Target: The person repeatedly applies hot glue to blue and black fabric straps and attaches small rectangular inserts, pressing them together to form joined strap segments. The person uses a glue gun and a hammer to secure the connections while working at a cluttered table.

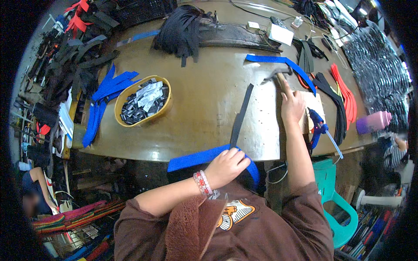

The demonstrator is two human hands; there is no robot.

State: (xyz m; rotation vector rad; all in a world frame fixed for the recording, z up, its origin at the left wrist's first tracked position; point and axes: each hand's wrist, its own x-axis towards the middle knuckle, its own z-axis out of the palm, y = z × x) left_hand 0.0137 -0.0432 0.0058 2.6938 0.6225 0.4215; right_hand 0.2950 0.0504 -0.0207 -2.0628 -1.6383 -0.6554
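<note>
At the table's near edge my left hand (228, 164) is closed, fingers pressed together on a wide blue strap (196, 157) and the lower end of a flat black strip (242, 115). The strip lies away from me across the table; the strap bends down over the edge at its right end. My right hand (292, 105) reaches forward at the right, its index finger stretched along the wooden handle of a hammer (280, 77). Its other fingers curl around the handle and are partly hidden. Beyond the hammer head lies another blue strap (278, 59).
Left of centre stands a yellow basket (119, 104) of small labels, beside bundled blue straps (104, 98). Black straps (178, 32) are heaped at the back. A blue glue gun (320, 127), wooden block (320, 102), red straps (344, 98) and pink-purple bottle (374, 122) lie right.
</note>
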